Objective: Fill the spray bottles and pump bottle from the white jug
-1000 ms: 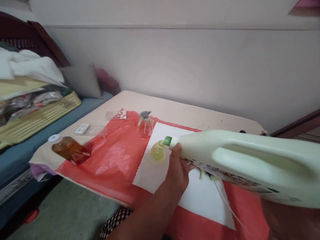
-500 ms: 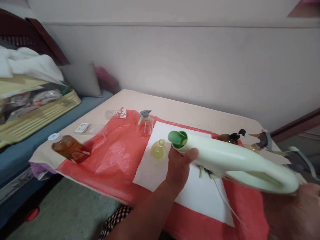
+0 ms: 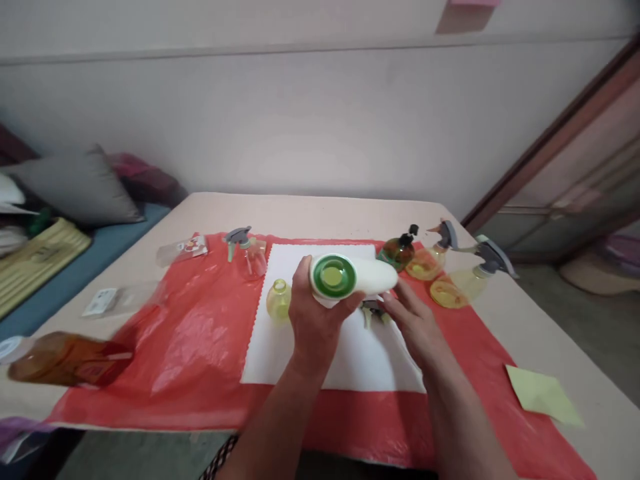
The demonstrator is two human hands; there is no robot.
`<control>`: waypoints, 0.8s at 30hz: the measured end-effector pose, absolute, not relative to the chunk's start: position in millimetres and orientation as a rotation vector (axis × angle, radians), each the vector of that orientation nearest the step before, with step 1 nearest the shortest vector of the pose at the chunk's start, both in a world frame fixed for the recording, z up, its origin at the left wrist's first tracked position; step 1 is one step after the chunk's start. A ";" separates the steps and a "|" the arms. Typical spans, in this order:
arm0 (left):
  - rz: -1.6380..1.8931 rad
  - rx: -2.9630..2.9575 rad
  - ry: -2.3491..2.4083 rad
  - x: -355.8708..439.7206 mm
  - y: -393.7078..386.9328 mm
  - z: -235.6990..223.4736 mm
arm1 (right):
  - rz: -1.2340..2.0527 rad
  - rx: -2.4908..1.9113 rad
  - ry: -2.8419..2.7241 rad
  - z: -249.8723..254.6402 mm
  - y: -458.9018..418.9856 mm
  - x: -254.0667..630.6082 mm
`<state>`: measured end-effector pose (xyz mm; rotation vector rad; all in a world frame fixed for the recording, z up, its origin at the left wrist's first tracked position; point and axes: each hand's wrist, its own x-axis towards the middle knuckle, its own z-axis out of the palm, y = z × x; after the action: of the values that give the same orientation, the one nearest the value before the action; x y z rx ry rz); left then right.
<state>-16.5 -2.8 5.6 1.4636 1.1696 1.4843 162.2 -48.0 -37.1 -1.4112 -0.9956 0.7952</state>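
A pale mint-white jug [image 3: 373,276] with a green round mouth [image 3: 334,275] is held above the white cloth, its mouth turned towards me. My left hand [image 3: 315,320] wraps round the mouth end, thumb along the near side. At the other end, my right hand [image 3: 413,320] has its fingers closed on the jug's handle side. Just left of my left hand stands a small yellow bottle [image 3: 278,301] with an uncapped neck. Under the jug, a grey spray head [image 3: 374,312] lies on the white cloth [image 3: 280,360], partly hidden.
Red plastic sheeting [image 3: 195,353] covers much of the table. Spray bottles stand or lie around: a clear one [image 3: 254,259], a dark green one [image 3: 397,252] and amber ones [image 3: 425,263]. An amber bottle [image 3: 65,360] lies left; a yellow paper [image 3: 543,393] lies right.
My view has swung to the right. The jug has turned from lying lengthwise to pointing its mouth at me, and my right hand has come in closer to my left.
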 end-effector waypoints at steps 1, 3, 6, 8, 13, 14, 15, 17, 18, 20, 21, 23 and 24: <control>1.428 1.521 1.166 -15.3 -1.0 2.3 | 0.832 -1.409 -0.999 -36.0 -47.6 159.9; 1.364 1.634 1.162 -12.8 2.0 -3.7 | 0.872 -1.403 -0.997 -33.6 -47.7 157.1; 1.359 1.781 1.148 -9.9 5.5 -10.9 | 0.868 -1.369 -0.974 -34.0 -47.6 158.0; 1.355 1.849 1.141 -9.2 8.1 -14.9 | 0.862 -1.354 -0.981 -37.6 -46.5 162.1; 1.324 1.923 1.115 -11.0 19.1 -23.4 | 0.630 -1.876 -1.259 -46.6 -45.3 177.6; 1.324 1.930 1.113 -11.4 21.7 -24.8 | 0.567 -2.029 -1.304 -47.8 -46.2 179.9; 1.327 1.934 1.117 -11.6 24.2 -26.0 | 0.522 -2.158 -1.334 -49.0 -47.4 181.5; 1.333 1.932 1.134 -11.6 28.9 -27.7 | 0.499 -2.333 -1.360 -52.1 -50.1 182.3; 1.327 1.928 1.144 -11.4 30.9 -28.2 | 0.497 -2.414 -1.381 -54.0 -51.1 181.5; 1.311 1.914 1.158 -11.0 34.0 -28.2 | 0.511 -2.547 -1.439 -57.7 -51.5 178.8; 1.301 1.908 1.159 -10.9 35.2 -27.8 | 0.521 -2.590 -1.473 -59.2 -50.9 177.4; 1.284 1.897 1.152 -11.3 36.8 -26.2 | 0.532 -2.649 -1.532 -60.7 -48.4 175.6; 1.275 1.889 1.147 -11.7 37.5 -25.3 | 0.532 -2.670 -1.553 -60.7 -46.8 175.3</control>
<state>-11.7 37.5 -25.3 1.8894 1.1468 1.2745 175.3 -46.8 -60.7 -2.6701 -1.5531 0.5318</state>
